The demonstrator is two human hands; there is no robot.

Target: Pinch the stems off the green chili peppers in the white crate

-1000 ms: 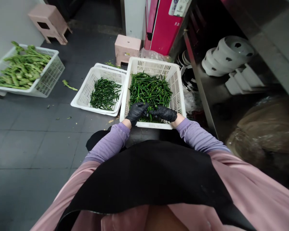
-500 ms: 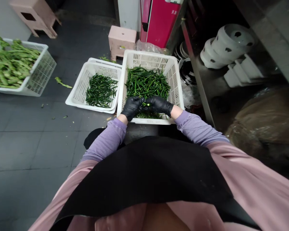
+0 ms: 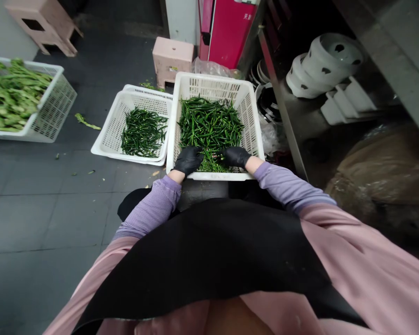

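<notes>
Both my hands wear black gloves and are inside the large white basket point(image 3: 172, 139), near its front rim. Long green chili peppers point(image 3: 211, 123) fill its rear part, and a pile of small green stems point(image 3: 214, 165) lies at the front. My left hand point(image 3: 188, 159) is curled at the front left of the chilies; its fingertips are hidden among them. Opposite it, my right hand point(image 3: 235, 157) is closed, with pale-tipped green chili ends showing at its fingers. A gap separates the hands. To the left, a shallower white basket point(image 3: 108, 128) holds more green chilies point(image 3: 144, 132).
A white basket point(image 3: 56, 107) of thick green stalks point(image 3: 14, 95) stands far left. Pink stools point(image 3: 172, 58) are at the back, near a red cabinet point(image 3: 232, 35). On the right runs a metal shelf point(image 3: 289, 125) with white containers point(image 3: 323, 67). Scraps point(image 3: 87, 122) lie on the floor.
My hands were together over a green chili; now they have parted, the left moving slightly left and down, the right moving right. The view has shifted slightly.
</notes>
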